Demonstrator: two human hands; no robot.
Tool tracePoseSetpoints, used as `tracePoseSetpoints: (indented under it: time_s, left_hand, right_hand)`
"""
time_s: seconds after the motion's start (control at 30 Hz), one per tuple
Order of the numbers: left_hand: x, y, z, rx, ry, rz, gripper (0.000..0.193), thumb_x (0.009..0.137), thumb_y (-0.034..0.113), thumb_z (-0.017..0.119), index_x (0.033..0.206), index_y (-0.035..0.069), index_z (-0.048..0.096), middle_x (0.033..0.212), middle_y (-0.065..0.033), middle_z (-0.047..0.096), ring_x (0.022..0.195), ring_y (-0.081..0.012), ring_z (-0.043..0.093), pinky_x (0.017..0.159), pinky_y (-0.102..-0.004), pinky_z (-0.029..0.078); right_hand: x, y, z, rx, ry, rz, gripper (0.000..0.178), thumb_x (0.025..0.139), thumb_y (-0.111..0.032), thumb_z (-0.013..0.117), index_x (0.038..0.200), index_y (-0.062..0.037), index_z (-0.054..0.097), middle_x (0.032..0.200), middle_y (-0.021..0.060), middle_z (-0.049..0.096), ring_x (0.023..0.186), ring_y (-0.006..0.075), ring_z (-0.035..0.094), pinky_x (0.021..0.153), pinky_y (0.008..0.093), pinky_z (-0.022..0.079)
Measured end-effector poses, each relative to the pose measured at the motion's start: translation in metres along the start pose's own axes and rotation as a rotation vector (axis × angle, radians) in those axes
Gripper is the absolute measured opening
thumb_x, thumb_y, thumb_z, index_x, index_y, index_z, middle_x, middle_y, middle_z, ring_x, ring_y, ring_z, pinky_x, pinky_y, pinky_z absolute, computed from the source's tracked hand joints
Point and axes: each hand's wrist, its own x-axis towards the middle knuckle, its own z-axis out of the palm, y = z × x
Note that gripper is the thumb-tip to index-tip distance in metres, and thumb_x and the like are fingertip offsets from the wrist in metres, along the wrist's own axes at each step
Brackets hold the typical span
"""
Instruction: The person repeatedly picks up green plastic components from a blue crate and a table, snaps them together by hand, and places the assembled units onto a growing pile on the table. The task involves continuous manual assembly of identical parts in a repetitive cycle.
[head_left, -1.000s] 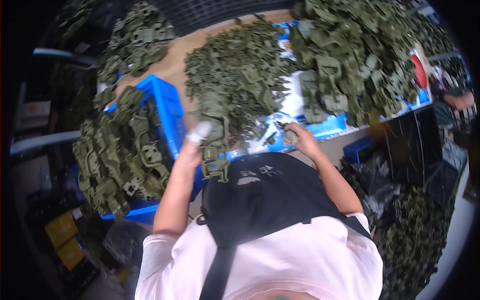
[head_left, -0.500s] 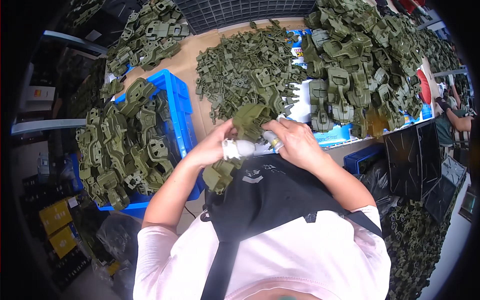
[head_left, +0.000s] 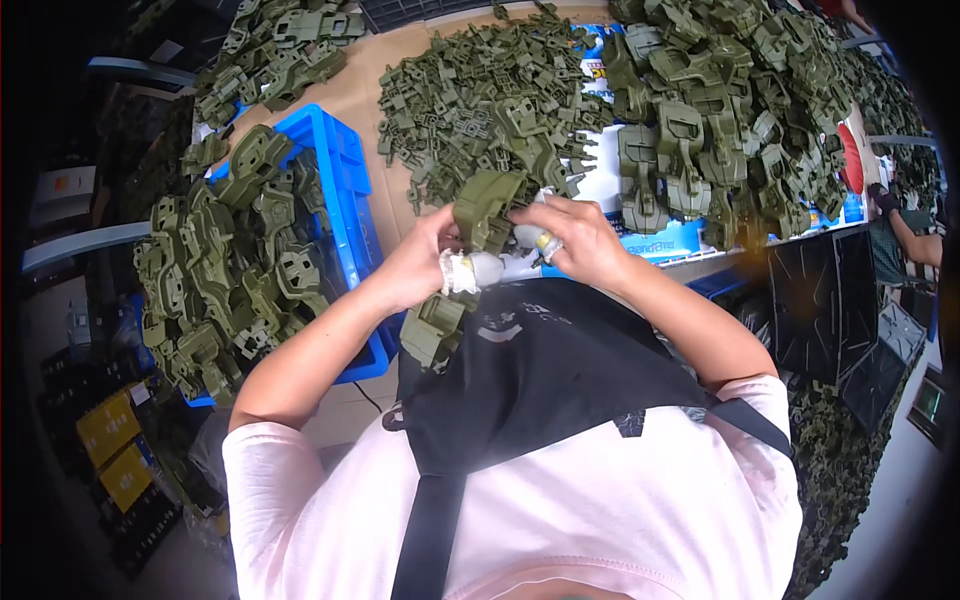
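Observation:
A long olive-green moulded plastic part (head_left: 488,205) is held up in front of my apron, with its lower end (head_left: 434,332) tilted down to the left. My left hand (head_left: 418,265) is closed around its middle, a white finger cover on the thumb. At its upper right, my right hand (head_left: 590,240) has bent fingers pressed against the part, with white covers on its digits too. Whether a small piece sits between the right fingertips is hidden. Just beyond my hands lies a heap of small olive-green plastic pieces (head_left: 450,110).
On my left, a blue crate (head_left: 345,165) is heaped with large green parts (head_left: 235,270). More large parts (head_left: 700,120) are piled at the right of the table. Dark panels (head_left: 805,305) stand below the table's right side. Another person's arm (head_left: 912,240) shows at far right.
The whole view has shifted, and the table things sit a little higher in it. Both hands still hold the green part, turned slightly; the right fingers have shifted against it.

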Motion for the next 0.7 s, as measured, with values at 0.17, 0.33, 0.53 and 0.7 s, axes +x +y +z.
tracePoseSetpoints:
  time_s: [0.17, 0.33, 0.53, 0.7]
  left_hand:
    - [0.002, 0.001, 0.0, 0.019, -0.104, -0.034, 0.068, 0.069, 0.004, 0.073, 0.128, 0.004, 0.039, 0.115, -0.0078, 0.055, 0.1, -0.0148, 0.055, 0.085, -0.0304, 0.046]
    - [0.014, -0.001, -0.024, -0.161, 0.155, -0.1, 0.056, 0.082, 0.016, 0.06, 0.132, 0.007, 0.035, 0.119, -0.0092, 0.054, 0.101, -0.0171, 0.057, 0.087, -0.0318, 0.047]
    - [0.02, -0.042, -0.008, -0.854, 0.333, -0.336, 0.047, 0.079, 0.043, 0.063, 0.108, 0.006, 0.058, 0.094, -0.0086, 0.065, 0.078, -0.0179, 0.063, 0.069, -0.0319, 0.052]
    - [0.019, -0.071, 0.002, -0.947, 0.26, -0.379, 0.051, 0.076, 0.046, 0.065, 0.103, 0.004, 0.057, 0.089, -0.0123, 0.064, 0.077, -0.023, 0.064, 0.066, -0.0366, 0.053]
  right_hand:
    - [-0.004, -0.006, -0.002, 0.041, -0.074, 0.081, 0.032, 0.071, -0.001, 0.058, 0.102, -0.0078, 0.057, 0.086, 0.0161, 0.059, 0.078, 0.0342, 0.059, 0.067, 0.0387, 0.05]
    - [-0.029, 0.03, -0.004, 0.383, -0.03, 0.352, 0.027, 0.081, -0.017, 0.063, 0.107, -0.0114, 0.056, 0.096, 0.0142, 0.058, 0.084, 0.032, 0.059, 0.073, 0.0351, 0.049]
    - [-0.094, 0.101, 0.068, -0.458, -0.112, 0.056, 0.029, 0.074, -0.008, 0.056, 0.103, -0.0111, 0.056, 0.092, 0.0134, 0.057, 0.086, 0.0331, 0.056, 0.073, 0.0396, 0.046]
    - [-0.064, 0.032, 0.012, 0.056, -0.151, 0.406, 0.037, 0.068, -0.001, 0.061, 0.104, -0.0094, 0.057, 0.087, 0.0106, 0.062, 0.08, 0.0302, 0.06, 0.068, 0.038, 0.048]
